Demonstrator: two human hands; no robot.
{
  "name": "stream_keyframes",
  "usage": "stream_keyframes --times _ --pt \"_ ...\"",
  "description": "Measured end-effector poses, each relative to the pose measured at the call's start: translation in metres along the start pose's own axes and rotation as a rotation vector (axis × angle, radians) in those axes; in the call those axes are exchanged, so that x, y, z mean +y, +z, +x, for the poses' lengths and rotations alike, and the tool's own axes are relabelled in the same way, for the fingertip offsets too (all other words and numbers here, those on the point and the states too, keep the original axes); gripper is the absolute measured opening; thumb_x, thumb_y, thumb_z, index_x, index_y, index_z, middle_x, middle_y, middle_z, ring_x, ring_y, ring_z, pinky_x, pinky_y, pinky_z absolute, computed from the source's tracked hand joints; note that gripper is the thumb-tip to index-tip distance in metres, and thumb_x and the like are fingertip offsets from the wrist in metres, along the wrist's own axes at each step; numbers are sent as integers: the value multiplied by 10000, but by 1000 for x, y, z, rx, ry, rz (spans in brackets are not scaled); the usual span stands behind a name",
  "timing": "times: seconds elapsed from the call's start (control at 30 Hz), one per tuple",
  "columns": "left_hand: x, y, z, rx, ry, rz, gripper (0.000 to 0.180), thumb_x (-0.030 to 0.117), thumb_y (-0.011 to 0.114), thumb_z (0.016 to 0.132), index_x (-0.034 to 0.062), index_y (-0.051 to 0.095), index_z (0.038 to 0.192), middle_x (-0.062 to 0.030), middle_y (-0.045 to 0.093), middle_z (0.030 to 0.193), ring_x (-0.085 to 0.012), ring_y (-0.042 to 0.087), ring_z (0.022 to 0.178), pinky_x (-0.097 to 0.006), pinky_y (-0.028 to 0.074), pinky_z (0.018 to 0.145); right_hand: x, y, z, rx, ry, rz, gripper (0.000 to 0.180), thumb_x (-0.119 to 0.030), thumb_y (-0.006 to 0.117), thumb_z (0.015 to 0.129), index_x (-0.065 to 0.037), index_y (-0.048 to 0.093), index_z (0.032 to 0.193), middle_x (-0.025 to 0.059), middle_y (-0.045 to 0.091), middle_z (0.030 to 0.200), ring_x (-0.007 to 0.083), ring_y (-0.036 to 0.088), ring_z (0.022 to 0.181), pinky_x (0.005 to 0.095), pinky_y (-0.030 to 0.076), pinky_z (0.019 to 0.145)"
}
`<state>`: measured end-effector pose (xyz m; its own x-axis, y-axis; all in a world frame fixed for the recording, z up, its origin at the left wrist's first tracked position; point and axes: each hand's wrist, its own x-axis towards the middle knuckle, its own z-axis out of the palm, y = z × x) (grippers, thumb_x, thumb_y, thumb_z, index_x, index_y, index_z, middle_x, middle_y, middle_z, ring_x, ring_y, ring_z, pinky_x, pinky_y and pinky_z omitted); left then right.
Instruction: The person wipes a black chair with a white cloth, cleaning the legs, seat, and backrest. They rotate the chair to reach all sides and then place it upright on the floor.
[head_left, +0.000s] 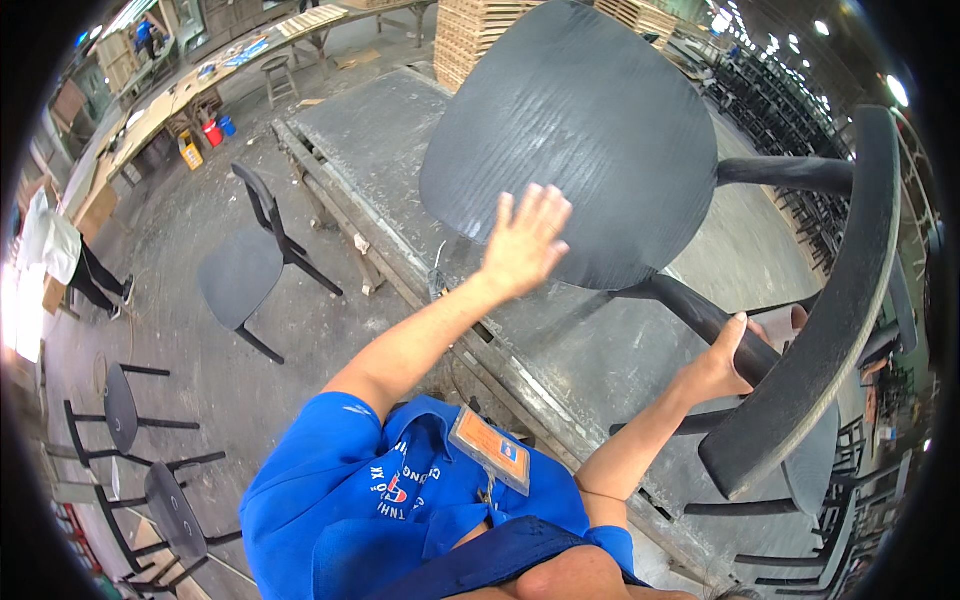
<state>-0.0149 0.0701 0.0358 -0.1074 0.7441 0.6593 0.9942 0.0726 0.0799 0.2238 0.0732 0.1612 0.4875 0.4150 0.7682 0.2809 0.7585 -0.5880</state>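
Observation:
A black wooden chair [585, 130] is before me on the grey worktable, its round seat tilted toward me and its curved backrest [820, 330] at the right. Palm down, my left hand [525, 240] lies on the near edge of the seat with fingers spread, holding nothing. My right hand [722, 362] is wrapped round the chair's near back post, thumb on top, fingers mostly hidden behind it. Just past those fingers shows a curled pinkish-brown sheet [782, 325], maybe sandpaper; I cannot tell how firmly it is held.
The long grey worktable [350, 115] runs diagonally under the chair. Another black chair [245, 270] stands on the floor at left, with more lying lower left. A dark chair [815, 455] is beneath the backrest. Stacked wooden slats [470, 45] rise behind. A person [60, 245] stands far left.

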Motion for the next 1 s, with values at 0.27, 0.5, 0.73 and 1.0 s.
stream_keyframes --times 0.27,0.5,0.73,1.0 --pt "-63 -20 -1 22 -56 37 503 384 424 953 246 359 1432 -65 277 1515 -323 203 1405 -580 135 1109 4 -26 -10 -105 38 -143 126 17 668 750 21 557 810 101 590 918 174 573 786 303 486 750" --pt "-149 -30 52 174 -204 102 555 416 423 955 196 307 1452 -94 256 1518 -369 192 1400 -657 169 1060 8 -41 -28 -102 -68 -120 141 -36 683 758 -12 576 847 44 503 808 167 524 727 310 443 689" --pt "-199 -33 164 201 -182 -243 586 420 393 969 146 247 1466 -143 260 1510 -387 200 1394 -636 181 1068 0 -47 -43 -67 -3 -115 147 -40 671 764 4 563 854 62 491 844 170 515 771 313 428 729" --pt "-210 -20 233 298 6 -249 643 491 371 968 140 208 1481 -155 221 1524 -336 177 1415 -535 176 1117 0 -36 -39 8 134 -82 120 -50 661 801 -22 562 862 36 539 866 138 513 805 296 418 802"
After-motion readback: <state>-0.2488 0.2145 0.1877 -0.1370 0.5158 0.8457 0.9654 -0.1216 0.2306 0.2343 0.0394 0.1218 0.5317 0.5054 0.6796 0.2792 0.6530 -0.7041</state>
